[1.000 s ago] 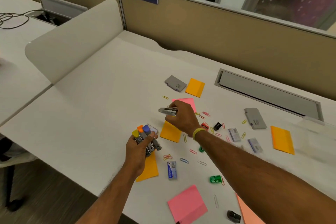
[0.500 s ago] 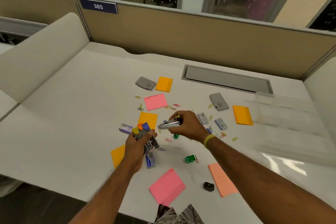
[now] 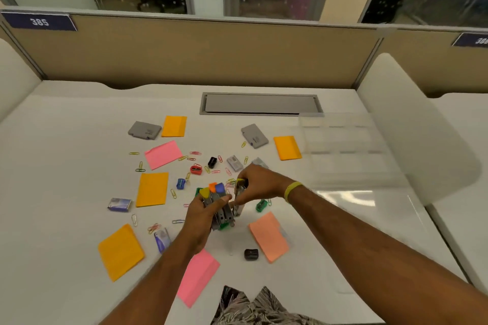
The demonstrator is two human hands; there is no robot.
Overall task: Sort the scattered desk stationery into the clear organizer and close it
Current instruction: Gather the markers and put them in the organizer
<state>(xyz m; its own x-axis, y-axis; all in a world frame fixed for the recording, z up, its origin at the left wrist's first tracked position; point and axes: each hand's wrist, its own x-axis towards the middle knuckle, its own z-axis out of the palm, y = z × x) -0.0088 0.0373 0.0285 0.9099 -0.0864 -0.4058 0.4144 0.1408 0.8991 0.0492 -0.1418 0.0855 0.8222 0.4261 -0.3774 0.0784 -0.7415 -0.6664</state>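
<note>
Several sticky notes (image 3: 152,189) and paper clips (image 3: 173,193) lie loose across the left and middle of the desk (image 3: 66,140). At near centre the left hand (image 3: 204,212) is clamped on a bundle of small staplers (image 3: 220,206), their long axes upright, coloured caps pointing up and slightly far. Just right, the right hand (image 3: 260,186) pinches one more stapler (image 3: 239,199), also upright, against the bundle. This looks like the gathering step; next, the bundle probably must travel to the clear organizer (image 3: 343,145), far right, lid open.
</note>
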